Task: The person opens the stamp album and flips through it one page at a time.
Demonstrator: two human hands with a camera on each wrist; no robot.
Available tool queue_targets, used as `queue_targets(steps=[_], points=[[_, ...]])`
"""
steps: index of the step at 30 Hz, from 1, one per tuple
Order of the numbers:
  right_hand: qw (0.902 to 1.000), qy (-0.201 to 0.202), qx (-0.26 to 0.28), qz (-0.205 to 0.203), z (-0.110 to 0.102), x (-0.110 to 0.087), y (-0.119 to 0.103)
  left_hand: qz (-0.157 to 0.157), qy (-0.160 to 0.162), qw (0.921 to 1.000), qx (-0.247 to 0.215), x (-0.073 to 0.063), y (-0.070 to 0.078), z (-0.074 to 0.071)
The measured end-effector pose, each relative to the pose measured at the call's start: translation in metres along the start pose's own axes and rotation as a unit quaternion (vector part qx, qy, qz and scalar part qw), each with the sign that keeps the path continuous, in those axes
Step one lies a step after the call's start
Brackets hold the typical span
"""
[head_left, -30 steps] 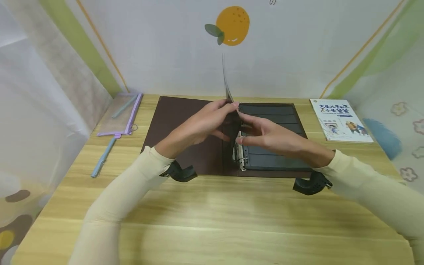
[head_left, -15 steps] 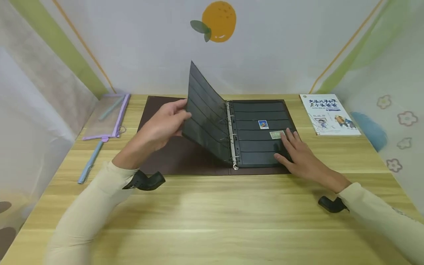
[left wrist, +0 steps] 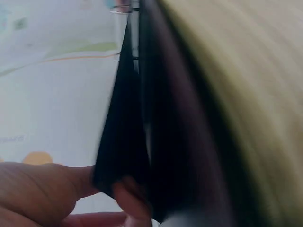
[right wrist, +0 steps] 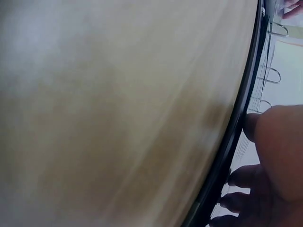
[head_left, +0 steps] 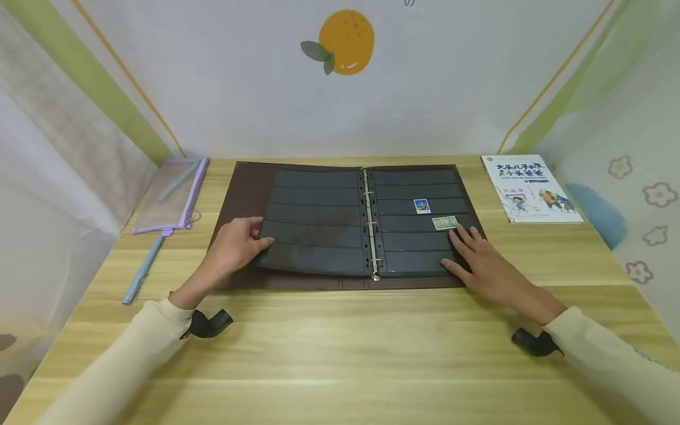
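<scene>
An open ring binder with a dark brown cover (head_left: 234,189) lies on the table, black pocket pages on both sides of its metal rings (head_left: 371,227). My left hand (head_left: 234,245) pinches the outer edge of the left page (head_left: 313,230) between thumb and fingers; the left wrist view shows this page (left wrist: 124,118) lifted off the cover. Spread flat, my right hand (head_left: 483,262) rests on the lower right corner of the right page (head_left: 414,257). Just beyond its fingertips sits a green stamp (head_left: 444,223), with a blue stamp (head_left: 421,206) in the row above.
On the left lie a mesh zip pouch (head_left: 175,198) with purple trim and a light blue pen-like item (head_left: 143,268) near its corner. A white picture book (head_left: 531,189) lies at the back right. A printed curtain (head_left: 255,77) hangs behind the table.
A page that stood up at the rings has been turned over to the left by my left hand. My right hand has moved from the rings onto the right page, where two stamps now show.
</scene>
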State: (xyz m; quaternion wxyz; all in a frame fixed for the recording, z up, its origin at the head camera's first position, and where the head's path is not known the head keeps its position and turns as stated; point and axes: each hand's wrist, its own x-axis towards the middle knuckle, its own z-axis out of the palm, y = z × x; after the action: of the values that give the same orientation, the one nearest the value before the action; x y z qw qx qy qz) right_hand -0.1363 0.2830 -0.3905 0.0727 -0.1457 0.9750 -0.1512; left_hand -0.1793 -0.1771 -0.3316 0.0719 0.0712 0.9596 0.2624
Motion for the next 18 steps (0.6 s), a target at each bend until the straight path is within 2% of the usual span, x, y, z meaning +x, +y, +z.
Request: queue_targets(steps=[3, 6, 8, 11, 14, 18], points=[[0.9999, -0.003, -0.01, 0.007, 0.0, -0.002, -0.001, 0.031, 0.006, 0.9966, 0.076, -0.002, 0.004, 0.013], [0.9998, -0.007, -0.01, 0.013, 0.0, -0.003, -0.002, 0.057, 0.006, 0.9851, 0.162, -0.004, 0.014, 0.027], [0.9998, -0.007, -0.011, 0.014, -0.001, -0.004, -0.002, 0.069, -0.011, 0.978, 0.197, -0.003, 0.022, 0.036], [0.9998, -0.01, -0.013, 0.014, -0.002, -0.004, -0.004, 0.074, -0.068, 0.9742, 0.202, 0.002, 0.031, 0.047], [0.9997, -0.011, -0.019, 0.013, -0.003, -0.003, -0.007, 0.067, -0.127, 0.9716, 0.188, 0.005, 0.034, 0.054], [0.9995, -0.009, -0.027, 0.011, -0.007, -0.002, -0.011, 0.05, -0.163, 0.9683, 0.182, 0.006, 0.032, 0.058]])
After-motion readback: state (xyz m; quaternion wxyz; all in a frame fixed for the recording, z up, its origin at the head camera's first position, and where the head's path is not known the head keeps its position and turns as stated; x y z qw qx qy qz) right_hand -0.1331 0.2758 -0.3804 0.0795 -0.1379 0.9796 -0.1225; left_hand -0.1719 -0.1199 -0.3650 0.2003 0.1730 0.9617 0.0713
